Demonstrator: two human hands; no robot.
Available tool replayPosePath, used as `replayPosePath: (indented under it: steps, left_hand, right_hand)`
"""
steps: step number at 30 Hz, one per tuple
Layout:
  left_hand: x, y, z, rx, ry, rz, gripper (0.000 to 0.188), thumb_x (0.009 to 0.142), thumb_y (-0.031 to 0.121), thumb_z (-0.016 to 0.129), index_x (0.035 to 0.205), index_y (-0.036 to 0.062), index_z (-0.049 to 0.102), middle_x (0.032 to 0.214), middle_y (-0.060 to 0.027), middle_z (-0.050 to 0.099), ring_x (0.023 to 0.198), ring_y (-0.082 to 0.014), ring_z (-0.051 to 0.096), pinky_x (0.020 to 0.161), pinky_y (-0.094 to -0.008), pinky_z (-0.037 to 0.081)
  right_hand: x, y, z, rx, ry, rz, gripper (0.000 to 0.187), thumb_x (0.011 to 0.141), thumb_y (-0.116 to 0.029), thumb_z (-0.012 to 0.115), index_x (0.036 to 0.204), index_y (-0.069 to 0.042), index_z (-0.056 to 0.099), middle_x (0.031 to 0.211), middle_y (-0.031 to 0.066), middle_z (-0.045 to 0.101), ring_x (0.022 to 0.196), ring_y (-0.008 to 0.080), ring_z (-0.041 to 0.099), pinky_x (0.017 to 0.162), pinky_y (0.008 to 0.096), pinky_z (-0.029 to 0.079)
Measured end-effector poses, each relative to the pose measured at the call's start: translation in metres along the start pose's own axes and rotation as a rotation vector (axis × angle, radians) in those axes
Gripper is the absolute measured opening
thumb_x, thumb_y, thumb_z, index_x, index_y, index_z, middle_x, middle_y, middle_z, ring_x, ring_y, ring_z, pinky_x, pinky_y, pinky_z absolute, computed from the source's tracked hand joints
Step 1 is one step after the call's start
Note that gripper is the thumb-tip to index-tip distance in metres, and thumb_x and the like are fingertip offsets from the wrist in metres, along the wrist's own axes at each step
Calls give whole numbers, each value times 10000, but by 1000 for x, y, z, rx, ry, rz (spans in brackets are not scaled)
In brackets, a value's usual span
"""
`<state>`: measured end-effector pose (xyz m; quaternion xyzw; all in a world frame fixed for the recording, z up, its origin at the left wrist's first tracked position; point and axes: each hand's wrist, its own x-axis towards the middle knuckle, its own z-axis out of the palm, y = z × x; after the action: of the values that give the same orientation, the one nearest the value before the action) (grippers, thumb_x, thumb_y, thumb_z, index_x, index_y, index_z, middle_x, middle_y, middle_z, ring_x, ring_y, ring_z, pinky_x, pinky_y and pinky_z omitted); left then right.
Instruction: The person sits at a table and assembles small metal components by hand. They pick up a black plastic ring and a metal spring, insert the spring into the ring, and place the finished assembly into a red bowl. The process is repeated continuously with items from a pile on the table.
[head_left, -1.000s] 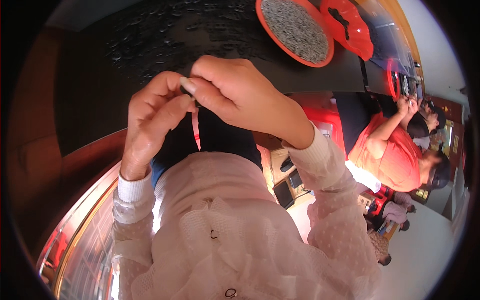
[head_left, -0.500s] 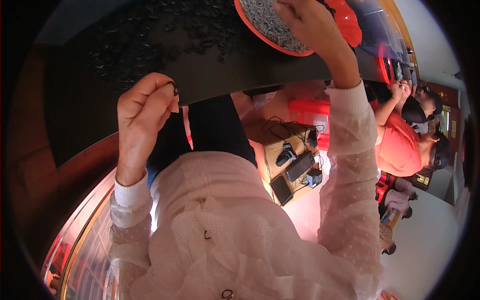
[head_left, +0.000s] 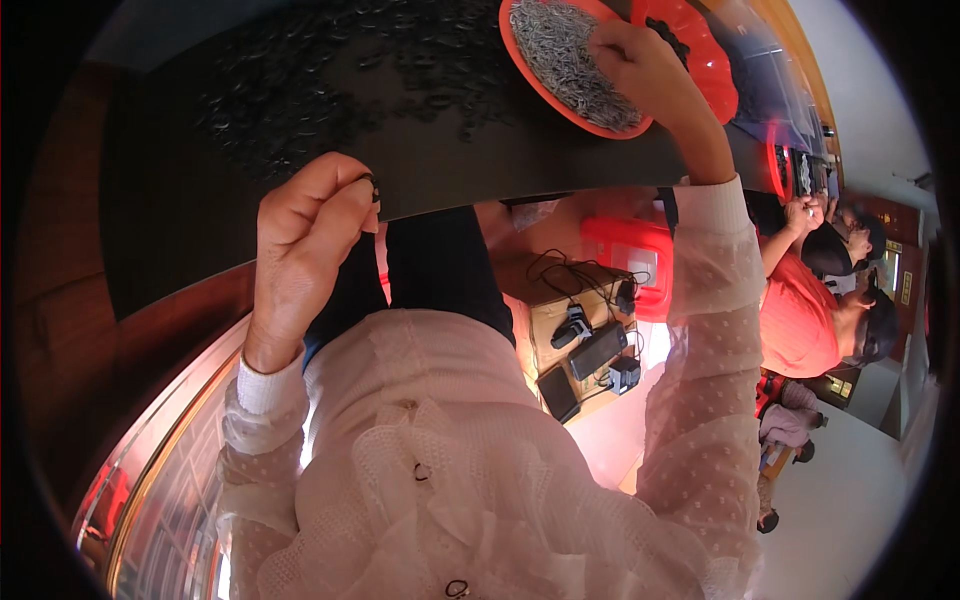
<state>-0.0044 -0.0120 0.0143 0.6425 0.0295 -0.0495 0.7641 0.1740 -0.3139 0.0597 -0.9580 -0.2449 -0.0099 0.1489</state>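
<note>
My left hand is closed in front of the table edge, pinching a small black ring-like part between thumb and forefinger. Only a bit of that part shows past the fingertips. Up at the right, my right hand dips its bent fingertips into a red bowl full of small silver screw-like pins. Its fingers are drawn together, and whatever they grip is hidden. Many loose black parts like the one in my left hand lie spread over the dark tabletop.
Beyond my right hand stands a second red dish holding dark pieces. Below the table edge, a cardboard box carries a black phone-like device, adapters and cables beside a red stool. A person in a red shirt works farther right.
My right hand has shifted slightly down and right in the picture, still at the pins. The whole view has moved a little, with the bowls and left hand sliding rightward too.
</note>
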Motion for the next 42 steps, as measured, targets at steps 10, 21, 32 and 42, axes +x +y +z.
replayPosePath:
  steps: [10, 21, 32, 42]
  left_hand:
    - [2, 5, -2, 7, -39, 29, 129, 892, 25, 499, 808, -9, 590, 682, 3, 552, 625, -39, 488, 562, -199, 391]
    - [2, 0, -3, 27, -32, 83, 135, 909, 65, 492, 830, 19, 592, 671, 20, 538, 545, -12, 387, 494, -180, 293]
    - [1, 0, -2, -64, -7, 32, 135, 937, 101, 496, 880, 31, 597, 699, 22, 551, 519, 0, 355, 466, -171, 275]
    - [3, -4, -6, -109, -19, 52, 160, 962, 138, 482, 921, 32, 594, 718, 0, 566, 526, -18, 381, 465, -174, 271]
  right_hand:
    - [4, 3, 12, -36, 1, -54, 181, 859, -182, 595, 912, -10, 616, 772, 140, 602, 722, 258, 593, 677, 362, 466]
    - [4, 3, 12, -45, -43, -46, 256, 866, -234, 636, 903, 19, 622, 706, 136, 578, 659, 243, 565, 650, 351, 455]
    - [-1, -19, 3, 90, 15, 162, 411, 902, -352, 586, 864, 58, 595, 666, 173, 531, 608, 265, 518, 614, 366, 430]
    - [-14, -111, 23, 496, -19, -20, 297, 935, -261, 563, 858, 26, 569, 647, 86, 504, 609, 167, 471, 588, 320, 415]
